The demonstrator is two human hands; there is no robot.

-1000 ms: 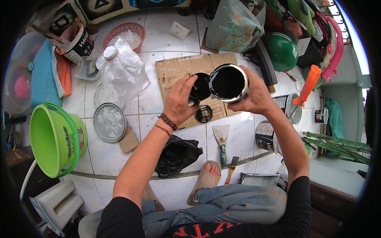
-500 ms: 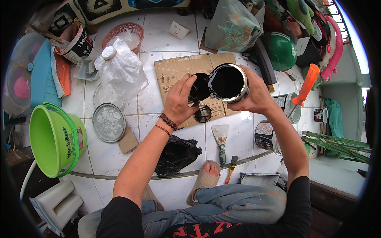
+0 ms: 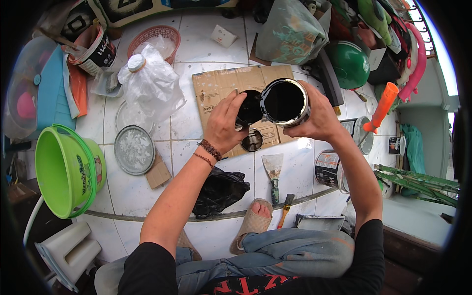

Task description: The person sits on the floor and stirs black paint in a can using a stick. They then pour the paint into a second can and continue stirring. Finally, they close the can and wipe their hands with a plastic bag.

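Note:
My right hand [image 3: 317, 115] grips a metal paint can [image 3: 284, 102] by its right side; its inside is black and the rim is smeared with black. Close against its left edge, my left hand [image 3: 223, 120] holds a smaller dark container [image 3: 250, 109], also black within. The can's rim meets or overlaps the container's edge, and the can appears tipped toward it. Whether paint is flowing between them I cannot tell. Below them, a round lid [image 3: 252, 140] with dark smears rests on the flattened cardboard [image 3: 206, 91].
Near my feet lie a scraper [image 3: 273, 172], a paintbrush [image 3: 286, 211] and a black plastic bag [image 3: 221, 191]. Leftward are a grey lid [image 3: 134, 150], a green bucket [image 3: 59, 172] and a clear plastic bag [image 3: 150, 88]. Paint tins [image 3: 329, 167] and an orange-handled tool [image 3: 381, 108] stand right.
Both hands keep their holds, and the can and container stay together at nearly the same spot. The view has shifted very slightly.

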